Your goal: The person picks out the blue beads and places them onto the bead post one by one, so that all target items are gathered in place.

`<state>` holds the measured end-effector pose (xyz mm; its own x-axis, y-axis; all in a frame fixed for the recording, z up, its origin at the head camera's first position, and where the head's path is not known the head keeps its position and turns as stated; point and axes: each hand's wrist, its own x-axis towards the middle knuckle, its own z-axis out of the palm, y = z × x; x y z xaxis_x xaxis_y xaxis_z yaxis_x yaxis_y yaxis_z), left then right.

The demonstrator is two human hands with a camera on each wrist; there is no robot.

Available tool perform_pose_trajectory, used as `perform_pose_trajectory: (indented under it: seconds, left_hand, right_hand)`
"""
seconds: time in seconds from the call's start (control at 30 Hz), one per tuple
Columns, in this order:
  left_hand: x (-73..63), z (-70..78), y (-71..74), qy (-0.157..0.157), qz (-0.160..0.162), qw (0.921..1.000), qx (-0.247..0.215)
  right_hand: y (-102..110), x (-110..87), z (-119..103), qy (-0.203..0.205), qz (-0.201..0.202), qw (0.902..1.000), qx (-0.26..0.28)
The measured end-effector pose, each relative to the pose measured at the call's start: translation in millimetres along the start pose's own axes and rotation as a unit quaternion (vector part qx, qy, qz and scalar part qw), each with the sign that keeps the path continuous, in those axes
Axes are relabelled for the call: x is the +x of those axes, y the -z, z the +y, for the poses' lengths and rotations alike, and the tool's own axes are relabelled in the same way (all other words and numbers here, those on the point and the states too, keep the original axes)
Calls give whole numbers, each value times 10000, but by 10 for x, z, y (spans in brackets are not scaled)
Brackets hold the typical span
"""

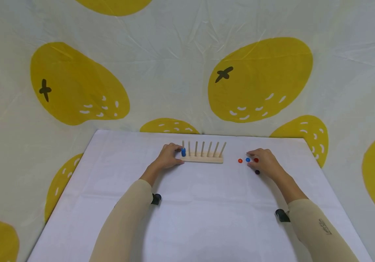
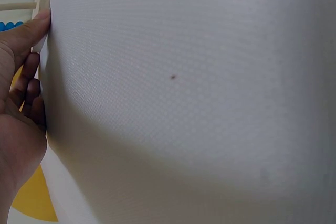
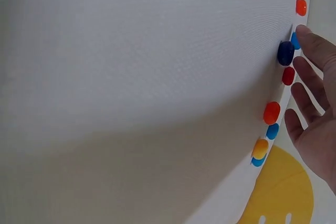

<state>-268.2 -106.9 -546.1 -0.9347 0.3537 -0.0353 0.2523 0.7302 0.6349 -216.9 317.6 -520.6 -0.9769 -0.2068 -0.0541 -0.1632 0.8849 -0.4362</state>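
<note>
A wooden peg board (image 1: 204,159) with a row of several upright pegs stands toward the back of the table. Blue beads (image 1: 183,152) are stacked on its leftmost peg. My left hand (image 1: 168,155) holds the board's left end, thumb at the front edge and fingers behind. To the right of the board, my right hand (image 1: 263,162) is over loose beads, thumb and index finger parted on either side of a blue bead (image 1: 248,159). Around it lie an orange bead (image 1: 240,161), a red bead (image 1: 256,160) and a dark blue bead (image 3: 286,53).
In the right wrist view, another orange bead (image 3: 271,113), a yellow bead (image 3: 260,149) and more blue beads (image 3: 272,131) lie on the white-covered table (image 1: 207,218). Behind the table hangs a cloth (image 1: 174,72) printed with yellow fruit.
</note>
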Motion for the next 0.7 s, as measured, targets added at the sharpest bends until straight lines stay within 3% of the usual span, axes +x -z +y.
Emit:
perform_pose_trajectory:
  seconds: [0.7]
  left_hand:
    - [-3,-10,-10,174,-57,9998,-27]
  right_hand:
    - [-133,91,96,-75,237,9996,-155]
